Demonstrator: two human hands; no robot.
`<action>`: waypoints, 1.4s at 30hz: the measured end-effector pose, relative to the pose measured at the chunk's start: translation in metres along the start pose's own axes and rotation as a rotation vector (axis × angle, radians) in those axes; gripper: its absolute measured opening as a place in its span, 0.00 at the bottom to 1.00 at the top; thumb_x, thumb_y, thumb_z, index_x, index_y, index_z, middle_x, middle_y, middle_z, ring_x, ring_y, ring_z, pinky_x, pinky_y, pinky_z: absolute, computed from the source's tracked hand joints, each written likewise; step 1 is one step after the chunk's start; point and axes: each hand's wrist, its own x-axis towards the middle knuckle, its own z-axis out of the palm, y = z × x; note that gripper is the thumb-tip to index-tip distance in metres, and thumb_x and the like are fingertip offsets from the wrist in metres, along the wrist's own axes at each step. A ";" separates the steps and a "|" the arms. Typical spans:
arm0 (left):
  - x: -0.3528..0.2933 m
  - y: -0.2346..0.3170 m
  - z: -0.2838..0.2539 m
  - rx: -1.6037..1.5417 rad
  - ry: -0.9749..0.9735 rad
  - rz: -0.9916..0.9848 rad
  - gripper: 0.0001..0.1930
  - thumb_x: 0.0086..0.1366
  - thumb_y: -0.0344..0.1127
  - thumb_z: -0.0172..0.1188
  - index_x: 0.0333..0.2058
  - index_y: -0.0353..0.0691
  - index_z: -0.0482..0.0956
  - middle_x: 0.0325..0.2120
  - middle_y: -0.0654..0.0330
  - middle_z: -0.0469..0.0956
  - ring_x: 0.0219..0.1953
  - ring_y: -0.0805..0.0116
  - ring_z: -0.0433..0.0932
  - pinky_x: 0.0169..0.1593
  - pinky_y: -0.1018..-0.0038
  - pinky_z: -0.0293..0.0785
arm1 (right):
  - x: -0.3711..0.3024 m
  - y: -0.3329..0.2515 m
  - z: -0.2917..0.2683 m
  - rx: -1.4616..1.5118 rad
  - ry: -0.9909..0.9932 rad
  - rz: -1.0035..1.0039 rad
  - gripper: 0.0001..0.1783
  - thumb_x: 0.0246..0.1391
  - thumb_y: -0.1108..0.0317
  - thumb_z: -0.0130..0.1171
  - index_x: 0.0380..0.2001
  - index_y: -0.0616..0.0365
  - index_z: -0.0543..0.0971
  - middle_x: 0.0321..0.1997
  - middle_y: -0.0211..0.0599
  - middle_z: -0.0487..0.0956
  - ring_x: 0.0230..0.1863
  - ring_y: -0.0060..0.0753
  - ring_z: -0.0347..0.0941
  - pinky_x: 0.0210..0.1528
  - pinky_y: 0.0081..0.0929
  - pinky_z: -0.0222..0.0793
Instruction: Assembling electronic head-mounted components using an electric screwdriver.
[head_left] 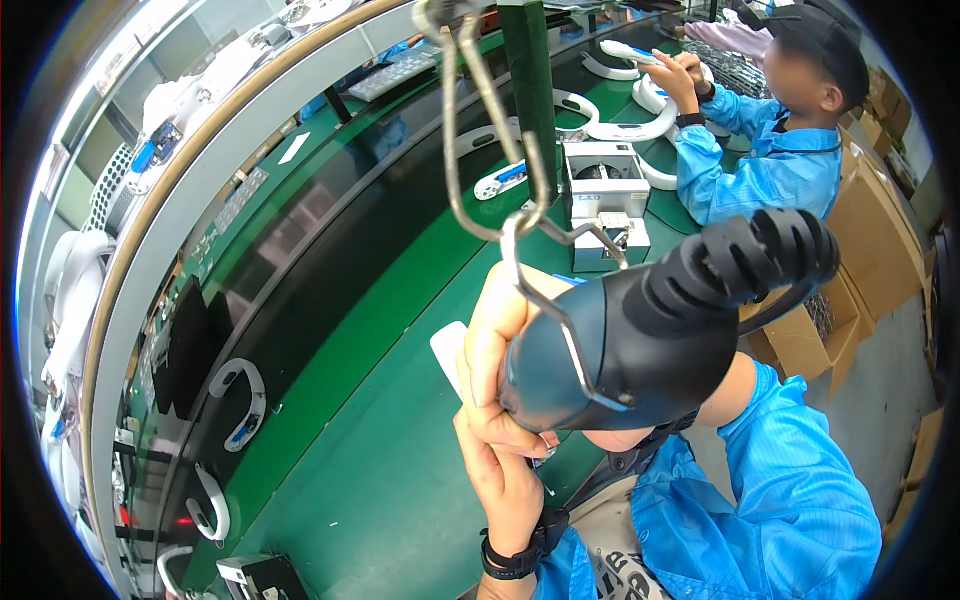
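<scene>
Close to the camera, a black electric screwdriver (665, 350) with a ribbed cable sleeve hangs from metal hooks (480, 130). My right hand (492, 345) is wrapped around its body, fingers closed on the far side. Just below, my left hand (498, 485), with a black band at the wrist, is closed against the right fingers. From between the hands a white plastic part (447, 355) sticks out to the left, apparently in my left hand. The driver and my fingers hide the rest of that part and the driver's tip. A small shiny piece shows beneath my fingers.
Green workbench (370, 480) lies under my hands. Along the dark conveyor strip on the left sit white curved parts (255, 400). Ahead stands a grey-white fixture machine (605, 185). A co-worker (770, 150) in blue handles a white part. Cardboard boxes (880, 230) stand on the right.
</scene>
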 end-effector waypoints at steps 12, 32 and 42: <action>0.004 -0.001 -0.001 0.109 -0.035 0.092 0.15 0.78 0.26 0.48 0.60 0.33 0.68 0.50 0.59 0.74 0.50 0.74 0.74 0.55 0.75 0.72 | -0.001 -0.007 0.007 0.046 0.020 0.069 0.18 0.59 0.57 0.74 0.35 0.62 0.81 0.24 0.44 0.78 0.21 0.35 0.73 0.27 0.34 0.74; 0.006 0.004 0.010 0.033 -0.064 0.048 0.13 0.82 0.34 0.38 0.60 0.41 0.64 0.21 0.55 0.76 0.22 0.68 0.76 0.30 0.73 0.73 | -0.062 -0.083 -0.187 -0.737 0.684 -0.610 0.44 0.69 0.25 0.40 0.48 0.64 0.73 0.25 0.36 0.73 0.19 0.24 0.69 0.22 0.22 0.65; 0.006 0.005 0.018 0.073 -0.044 0.033 0.14 0.82 0.35 0.38 0.60 0.41 0.63 0.20 0.55 0.76 0.22 0.69 0.76 0.31 0.74 0.73 | -0.054 -0.071 -0.200 -0.790 0.701 -0.455 0.44 0.67 0.25 0.42 0.41 0.65 0.72 0.22 0.33 0.70 0.19 0.22 0.68 0.22 0.21 0.63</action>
